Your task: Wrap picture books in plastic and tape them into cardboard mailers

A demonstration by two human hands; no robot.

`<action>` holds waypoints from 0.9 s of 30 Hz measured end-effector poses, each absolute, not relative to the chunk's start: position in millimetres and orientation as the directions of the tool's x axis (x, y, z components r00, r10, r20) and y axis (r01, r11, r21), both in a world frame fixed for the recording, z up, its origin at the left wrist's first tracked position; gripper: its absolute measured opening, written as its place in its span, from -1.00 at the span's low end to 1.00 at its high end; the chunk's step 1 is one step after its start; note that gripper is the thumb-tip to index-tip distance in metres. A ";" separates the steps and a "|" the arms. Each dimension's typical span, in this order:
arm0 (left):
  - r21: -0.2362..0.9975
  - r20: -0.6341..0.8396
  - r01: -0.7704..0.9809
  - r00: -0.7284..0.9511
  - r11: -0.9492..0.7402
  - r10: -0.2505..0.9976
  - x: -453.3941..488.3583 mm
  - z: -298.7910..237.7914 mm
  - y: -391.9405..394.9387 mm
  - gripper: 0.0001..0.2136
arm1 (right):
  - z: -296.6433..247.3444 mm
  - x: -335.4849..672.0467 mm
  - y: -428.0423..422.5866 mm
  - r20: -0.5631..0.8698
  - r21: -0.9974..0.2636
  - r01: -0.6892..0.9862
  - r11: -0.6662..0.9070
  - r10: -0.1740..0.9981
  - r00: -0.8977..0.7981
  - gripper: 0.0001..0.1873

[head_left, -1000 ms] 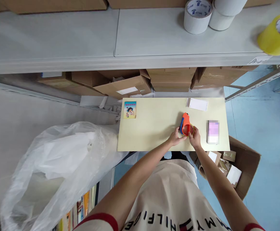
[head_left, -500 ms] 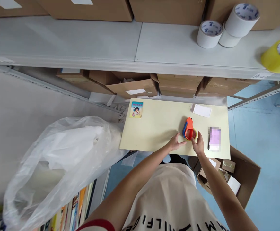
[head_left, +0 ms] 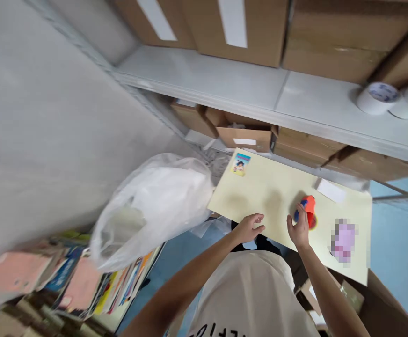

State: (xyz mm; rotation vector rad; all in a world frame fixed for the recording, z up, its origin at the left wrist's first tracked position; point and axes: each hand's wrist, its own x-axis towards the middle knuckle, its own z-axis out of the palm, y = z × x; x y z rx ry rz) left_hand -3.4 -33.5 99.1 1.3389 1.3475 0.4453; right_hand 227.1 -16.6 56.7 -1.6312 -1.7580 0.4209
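My left hand (head_left: 250, 228) hovers over the front edge of the pale yellow table (head_left: 267, 187), fingers apart and holding nothing. Close to the orange and blue tape dispenser (head_left: 309, 206) is my right hand (head_left: 298, 228), its fingers spread and partly covering the dispenser's left side. Whether those fingertips touch it, I cannot tell. A small picture booklet (head_left: 241, 164) lies at the table's far left corner. Toward the back right is a white card or slip (head_left: 331, 190), and a blurred-out purple item (head_left: 344, 239) lies at the right.
A big clear plastic bag (head_left: 155, 201) bulges at the table's left side. Below it stand rows of books (head_left: 116, 285). Behind the table runs a grey shelf (head_left: 204, 79) with cardboard boxes (head_left: 239, 28) and white tape rolls (head_left: 377, 99). An open carton (head_left: 382, 304) is at lower right.
The view has swung left, showing more wall and books. My hands have moved apart; the left is now away from the tape dispenser, and the right has shifted to its near left side.
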 end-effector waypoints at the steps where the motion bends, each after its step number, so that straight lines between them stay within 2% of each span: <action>1: 0.859 -0.376 0.451 0.239 0.241 0.895 -20.0 112.2 -34.9 -0.61 | 64.0 206.5 -9.3 0.288 -0.659 0.718 0.224 0.957 -0.034 -0.54; 5: 0.808 -0.168 0.573 0.004 0.136 0.986 -100.9 154.7 -46.1 -0.64 | 95.2 107.4 18.5 0.386 -0.653 0.561 0.510 0.860 -0.332 -0.67; 8: 0.713 -0.008 0.684 -0.212 0.155 0.977 -168.1 168.6 -59.1 -0.68 | 117.4 31.1 34.0 0.400 -0.610 0.453 0.650 0.746 -0.532 -0.76; 11: 0.583 0.173 0.783 -0.381 0.217 0.908 -230.5 172.6 -63.7 -0.71 | 134.2 -37.1 49.9 0.347 -0.563 0.413 0.715 0.659 -0.668 -0.81; 14: 0.532 0.230 0.799 -0.453 0.278 0.862 -279.7 176.5 -52.8 -0.65 | 146.3 -98.0 68.7 0.241 -0.562 0.440 0.700 0.648 -0.723 -0.79; 19: 0.658 0.141 0.717 -0.417 0.230 0.898 -319.9 187.1 -25.7 -0.59 | 160.1 -163.1 83.7 0.066 -0.590 0.495 0.638 0.649 -0.758 -0.64; 21: 0.680 0.126 0.702 -0.395 0.210 0.910 -325.4 192.4 -22.1 -0.49 | 162.9 -166.1 77.5 0.130 -0.581 0.410 0.704 0.577 -0.806 -0.66; 24: 0.674 0.093 0.731 -0.234 0.112 0.968 -329.8 201.9 -22.4 -0.07 | 165.5 -151.0 60.3 0.331 -0.551 0.210 0.808 0.443 -0.833 -0.70; 26: 0.684 0.036 0.729 -0.069 0.026 0.997 -330.7 208.2 -21.3 0.12 | 169.2 -136.8 49.8 0.423 -0.544 0.151 0.825 0.425 -0.800 -0.70; 27: 0.701 0.008 0.713 0.005 -0.009 1.000 -330.2 211.0 -19.6 0.11 | 172.4 -130.5 46.1 0.454 -0.546 0.150 0.824 0.442 -0.774 -0.70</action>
